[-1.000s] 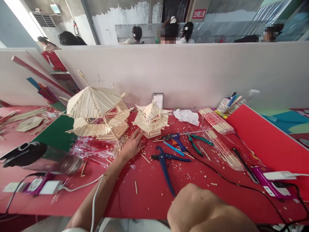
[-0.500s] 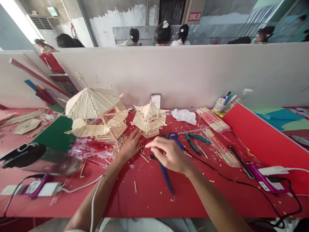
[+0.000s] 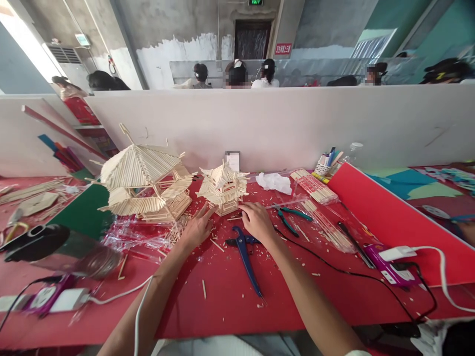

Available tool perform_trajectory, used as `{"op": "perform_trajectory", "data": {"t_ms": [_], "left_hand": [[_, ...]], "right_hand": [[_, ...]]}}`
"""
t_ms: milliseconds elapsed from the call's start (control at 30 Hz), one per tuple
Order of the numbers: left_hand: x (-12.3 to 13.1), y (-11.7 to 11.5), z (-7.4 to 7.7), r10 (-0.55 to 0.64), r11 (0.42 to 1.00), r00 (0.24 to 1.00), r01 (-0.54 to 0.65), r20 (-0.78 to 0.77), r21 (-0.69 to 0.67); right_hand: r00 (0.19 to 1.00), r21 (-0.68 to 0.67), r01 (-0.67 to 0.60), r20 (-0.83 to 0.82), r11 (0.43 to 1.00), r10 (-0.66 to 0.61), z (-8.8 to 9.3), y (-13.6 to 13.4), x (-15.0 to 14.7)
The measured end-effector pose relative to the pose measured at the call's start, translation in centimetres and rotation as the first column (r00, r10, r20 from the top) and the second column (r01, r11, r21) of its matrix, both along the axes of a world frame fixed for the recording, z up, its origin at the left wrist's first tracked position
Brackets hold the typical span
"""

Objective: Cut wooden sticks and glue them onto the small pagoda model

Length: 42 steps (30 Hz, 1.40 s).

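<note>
Flanking the small stick pavilion [image 3: 223, 192], the left hand [image 3: 198, 229] and right hand [image 3: 257, 219] reach its base on the red table [image 3: 222, 314], fingers loosely apart; whether the right fingertips touch it, I cannot tell. The larger pavilion [image 3: 136, 165] stands left, blue cutters [image 3: 245, 257] lie between the forearms, and green pliers [image 3: 297, 213] lie right.

The red table [image 3: 222, 296] bears a large stick pavilion [image 3: 137, 165], a small stick pavilion [image 3: 224, 192], blue cutters [image 3: 245, 257] and green pliers [image 3: 297, 213].

Small pavilion [image 3: 223, 192] on table [image 3: 222, 319] — larger pavilion [image 3: 135, 165] left, pliers [image 3: 297, 213] right, cutter [image 3: 245, 257] in front.
</note>
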<state>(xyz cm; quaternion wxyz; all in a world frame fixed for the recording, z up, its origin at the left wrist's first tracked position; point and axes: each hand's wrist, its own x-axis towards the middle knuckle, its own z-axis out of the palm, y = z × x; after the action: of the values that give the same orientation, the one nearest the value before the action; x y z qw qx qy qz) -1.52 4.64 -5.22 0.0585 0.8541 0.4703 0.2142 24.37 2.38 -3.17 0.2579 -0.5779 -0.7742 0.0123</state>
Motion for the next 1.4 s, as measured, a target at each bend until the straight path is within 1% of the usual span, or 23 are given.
{"op": "perform_trajectory", "data": {"t_ms": [100,300,467,667,833,1000,1267,1400], "left_hand": [[0.1,0.0,0.2,0.006,1.000,1.000,-0.006,-0.007,0.001],[0.3,-0.1,0.2,0.006,1.000,1.000,-0.006,-0.002,-0.022],[0.5,0.0,-0.2,0.000,1.000,1.000,0.000,-0.026,-0.009],[-0.4,1.0,-1.2,0.053,0.998,0.999,-0.053,0.010,0.028],[-1.2,1.5,-1.4,0.076,0.996,0.997,-0.076,0.007,0.047],[-1.3,1.5,-1.4,0.107,0.993,0.994,-0.107,-0.009,0.053],[-1.2,1.2,-0.8,0.099,0.995,0.995,-0.099,-0.009,0.028],[-1.2,1.3,-0.8,0.098,0.995,0.995,-0.098,-0.008,0.025]], "right_hand": [[1.000,-0.007,0.013,0.004,1.000,-0.013,-0.2,0.1,-0.2],[1.000,-0.031,-0.002,0.007,1.000,0.002,-0.7,0.2,-0.5],[1.000,-0.038,0.001,0.018,0.999,0.000,-0.4,0.0,-1.2],[0.996,-0.028,-0.074,0.041,0.997,0.075,0.3,-1.1,-2.5],[0.989,-0.012,-0.129,0.073,0.992,0.129,0.5,-1.9,-3.6],[0.984,0.003,-0.167,0.055,0.986,0.167,0.3,-1.9,-3.7],[0.986,-0.003,-0.146,0.077,0.989,0.146,0.1,-1.6,-3.6],[0.987,-0.009,-0.134,0.093,0.991,0.134,0.1,-1.6,-3.6]]}}
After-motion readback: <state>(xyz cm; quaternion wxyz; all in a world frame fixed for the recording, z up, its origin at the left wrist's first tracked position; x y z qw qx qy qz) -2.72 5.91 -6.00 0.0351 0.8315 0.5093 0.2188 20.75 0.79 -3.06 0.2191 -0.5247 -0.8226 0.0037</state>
